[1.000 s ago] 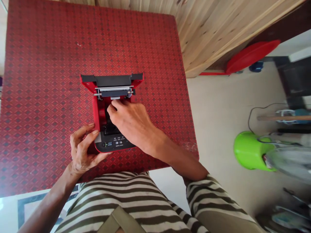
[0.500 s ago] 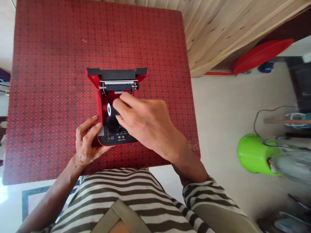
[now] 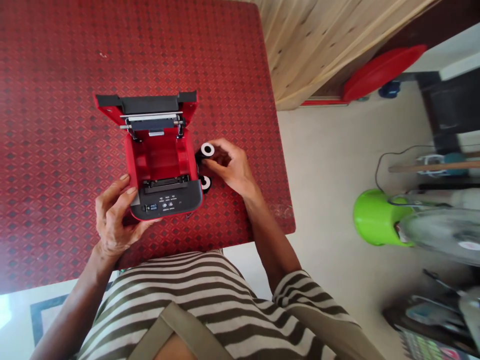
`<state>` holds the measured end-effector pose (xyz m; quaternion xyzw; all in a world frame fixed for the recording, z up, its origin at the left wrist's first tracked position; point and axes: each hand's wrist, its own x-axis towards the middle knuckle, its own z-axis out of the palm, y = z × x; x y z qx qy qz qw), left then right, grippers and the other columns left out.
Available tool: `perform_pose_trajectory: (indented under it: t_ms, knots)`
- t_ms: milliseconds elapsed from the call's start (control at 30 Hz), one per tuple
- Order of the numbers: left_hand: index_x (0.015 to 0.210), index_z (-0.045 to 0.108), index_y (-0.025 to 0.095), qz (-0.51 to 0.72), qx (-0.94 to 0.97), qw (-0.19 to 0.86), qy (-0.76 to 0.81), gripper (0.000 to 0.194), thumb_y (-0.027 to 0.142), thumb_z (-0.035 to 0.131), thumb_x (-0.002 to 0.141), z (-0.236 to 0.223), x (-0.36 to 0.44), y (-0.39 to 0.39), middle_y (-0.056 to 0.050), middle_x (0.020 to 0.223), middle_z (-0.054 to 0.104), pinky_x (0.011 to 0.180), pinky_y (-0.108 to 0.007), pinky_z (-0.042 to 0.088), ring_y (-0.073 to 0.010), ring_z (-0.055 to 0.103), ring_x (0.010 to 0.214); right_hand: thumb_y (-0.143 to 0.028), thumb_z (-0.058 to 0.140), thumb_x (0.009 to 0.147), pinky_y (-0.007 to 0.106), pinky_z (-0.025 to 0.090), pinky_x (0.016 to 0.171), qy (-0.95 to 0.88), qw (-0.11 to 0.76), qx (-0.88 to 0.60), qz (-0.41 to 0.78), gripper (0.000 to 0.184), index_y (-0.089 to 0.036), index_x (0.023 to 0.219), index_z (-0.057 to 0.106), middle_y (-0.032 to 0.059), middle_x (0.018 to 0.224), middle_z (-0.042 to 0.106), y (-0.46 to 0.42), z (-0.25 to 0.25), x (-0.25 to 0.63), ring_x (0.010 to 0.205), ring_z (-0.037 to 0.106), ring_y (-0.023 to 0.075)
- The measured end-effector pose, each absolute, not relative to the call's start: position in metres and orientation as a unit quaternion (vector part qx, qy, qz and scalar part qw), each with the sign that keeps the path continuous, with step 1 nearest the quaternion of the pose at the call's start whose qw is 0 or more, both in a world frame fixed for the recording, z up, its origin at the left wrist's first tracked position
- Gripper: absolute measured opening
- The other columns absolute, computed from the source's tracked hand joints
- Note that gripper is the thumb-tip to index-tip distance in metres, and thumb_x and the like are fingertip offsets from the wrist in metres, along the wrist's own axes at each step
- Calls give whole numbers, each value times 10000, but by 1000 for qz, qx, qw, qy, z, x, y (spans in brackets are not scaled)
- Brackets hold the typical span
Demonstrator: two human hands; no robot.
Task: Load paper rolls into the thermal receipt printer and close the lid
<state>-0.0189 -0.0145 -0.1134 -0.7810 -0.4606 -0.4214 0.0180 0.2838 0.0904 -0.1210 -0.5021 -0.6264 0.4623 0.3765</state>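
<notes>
A small red-and-black printer stands on the table with its lid raised and its red roll compartment bare inside. My left hand grips the printer's front left corner, fingers on the side and thumb under the front edge. Just right of the printer, my right hand has thumb and fingers around a black roll with a white core. A second black roll rests close to the printer's right side, nearer to me, partly hidden by it.
A red patterned cover lies over the table, whose right edge drops to a pale floor. Beyond that edge are a green bucket and a fan. Wooden panelling borders the far right corner.
My right hand has moved from over the compartment to the printer's right side. The roll seen inside the compartment is out of it. The view has shifted; my left hand keeps its hold.
</notes>
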Motion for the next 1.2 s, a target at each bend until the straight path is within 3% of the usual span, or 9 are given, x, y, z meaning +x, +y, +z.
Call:
perform_pose_trajectory:
  t_ms: [167, 333, 467, 600, 733, 933, 1067, 1200]
  knots:
    - [1586, 485, 268, -417, -784, 17, -460, 901, 541, 885, 825, -113, -19, -15, -151, 1482, 643, 1069, -476, 608, -317, 682, 1311, -295, 735, 899, 311, 493, 706, -668, 336, -493, 445, 260, -269, 1158, 740, -29, 937, 782, 88, -116, 280, 756, 649, 153]
    - [1599, 471, 288, -413, -784, 17, -463, 907, 542, 881, 830, -112, -20, -15, -135, 1486, 649, 1068, -478, 611, -314, 682, 1312, -263, 747, 887, 330, 525, 687, -659, 350, -514, 424, 445, -258, 1329, 695, 0, 1006, 782, 77, -104, 296, 724, 655, 161]
    - [1589, 490, 243, -419, -787, 11, -453, 928, 523, 906, 808, -112, -20, -15, -160, 1499, 640, 1072, -489, 621, -329, 674, 1328, -256, 773, 906, 347, 553, 731, -687, 310, -526, 393, 248, -237, 1153, 756, 26, 999, 783, 48, -90, 303, 780, 684, 179]
    - [1583, 502, 221, -418, -788, 7, -452, 920, 492, 915, 807, -111, -19, -15, -168, 1513, 631, 1089, -486, 616, -331, 663, 1353, -192, 757, 907, 452, 577, 988, -735, 295, -490, 364, 316, -239, 1219, 735, 74, 1211, 793, 28, -99, 286, 1097, 724, 254]
    - [1569, 522, 204, -425, -787, 2, -446, 893, 486, 909, 816, -110, -19, -15, -169, 1516, 632, 1100, -469, 616, -322, 670, 1346, -114, 680, 925, 434, 589, 947, -732, 329, -495, 333, 247, -212, 1143, 744, 74, 1112, 806, 26, -105, 278, 1030, 733, 241]
    - [1593, 486, 273, -415, -788, -2, -455, 920, 516, 905, 811, -112, -22, -15, -133, 1526, 627, 1064, -469, 636, -312, 677, 1329, -192, 757, 955, 448, 568, 1009, -789, 339, -426, 285, 349, -265, 1291, 698, 54, 1223, 770, 28, -18, 289, 1105, 719, 246]
    - [1587, 489, 251, -426, -783, -19, -452, 880, 516, 877, 843, -113, -22, -16, -164, 1511, 627, 1026, -451, 655, -319, 680, 1329, -149, 628, 1044, 461, 567, 1014, -876, 250, -375, 173, 310, -243, 1339, 652, 73, 1192, 760, 44, 19, 251, 1109, 690, 258]
    - [1589, 482, 210, -436, -783, -28, -443, 893, 468, 891, 838, -114, -21, -18, -186, 1504, 626, 1057, -439, 652, -323, 676, 1350, -95, 499, 1080, 437, 573, 933, -914, 108, -377, 100, 220, -154, 1156, 697, 125, 1032, 759, 65, 7, 202, 1085, 672, 292]
